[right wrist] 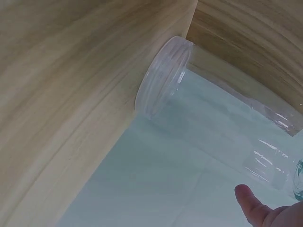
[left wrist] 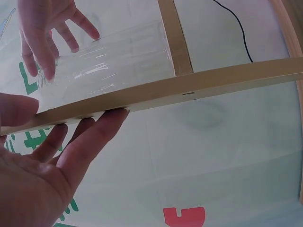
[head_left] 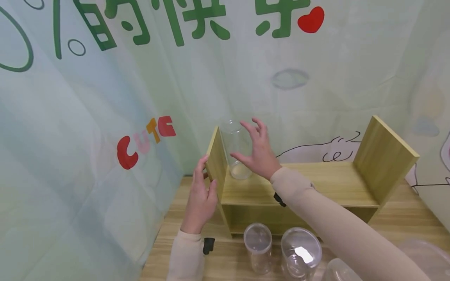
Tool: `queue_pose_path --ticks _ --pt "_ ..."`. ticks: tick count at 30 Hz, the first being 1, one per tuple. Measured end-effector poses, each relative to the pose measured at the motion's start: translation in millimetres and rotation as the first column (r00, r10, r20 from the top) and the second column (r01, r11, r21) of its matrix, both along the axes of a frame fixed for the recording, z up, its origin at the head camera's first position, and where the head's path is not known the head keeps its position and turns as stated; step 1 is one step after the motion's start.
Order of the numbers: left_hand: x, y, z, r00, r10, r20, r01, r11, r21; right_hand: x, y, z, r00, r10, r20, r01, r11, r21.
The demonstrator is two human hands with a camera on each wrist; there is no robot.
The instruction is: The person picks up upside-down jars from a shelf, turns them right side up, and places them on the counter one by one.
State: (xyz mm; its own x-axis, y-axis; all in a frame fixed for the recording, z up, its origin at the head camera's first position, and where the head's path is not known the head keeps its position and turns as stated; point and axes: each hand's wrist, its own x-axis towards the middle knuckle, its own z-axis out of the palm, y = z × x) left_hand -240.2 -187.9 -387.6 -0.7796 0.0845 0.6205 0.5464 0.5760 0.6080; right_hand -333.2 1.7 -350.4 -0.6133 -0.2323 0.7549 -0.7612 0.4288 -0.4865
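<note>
A clear plastic jar [head_left: 237, 146] stands upright at the left end of the wooden shelf's [head_left: 299, 183] upper board, close to the side panel. In the right wrist view, the jar's [right wrist: 218, 113] wide ridged end rests on the board. My right hand [head_left: 258, 152] is beside it, thumb and fingers spread around its upper part; its thumb [right wrist: 251, 203] is apart from the jar. Outside the left panel is my left hand [head_left: 202, 203]. In the left wrist view, that panel [left wrist: 142, 97] lies between my left thumb [left wrist: 19, 109] and fingers, whose tips touch its outer face.
In front of the shelf, more clear containers stand on the wood-grain table [head_left: 168, 230]: a slim jar [head_left: 259, 249], a wider one [head_left: 300, 249] and others under my right forearm. A printed cloth [head_left: 105, 195] hangs behind and to the left.
</note>
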Motion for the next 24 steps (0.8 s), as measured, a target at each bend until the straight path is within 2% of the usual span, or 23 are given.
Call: queue_pose_path --ticks 9,16,24 --pt "1.2 1 2.8 0.998 -0.036 0.049 0.033 0.997 0.063 -9.0 -8 3.7 0.999 0.013 0.041 -0.013 1.000 -0.003" --pt "1.7 4 1.3 0.996 -0.052 0.070 0.046 0.996 0.081 -10.6 -5 -0.6 0.998 0.003 0.058 -0.004 1.000 0.020" --pt "1.1 4 1.2 0.992 -0.063 0.111 0.049 0.991 0.124 -10.5 -1 -4.6 0.997 0.033 0.075 -0.031 0.999 -0.027"
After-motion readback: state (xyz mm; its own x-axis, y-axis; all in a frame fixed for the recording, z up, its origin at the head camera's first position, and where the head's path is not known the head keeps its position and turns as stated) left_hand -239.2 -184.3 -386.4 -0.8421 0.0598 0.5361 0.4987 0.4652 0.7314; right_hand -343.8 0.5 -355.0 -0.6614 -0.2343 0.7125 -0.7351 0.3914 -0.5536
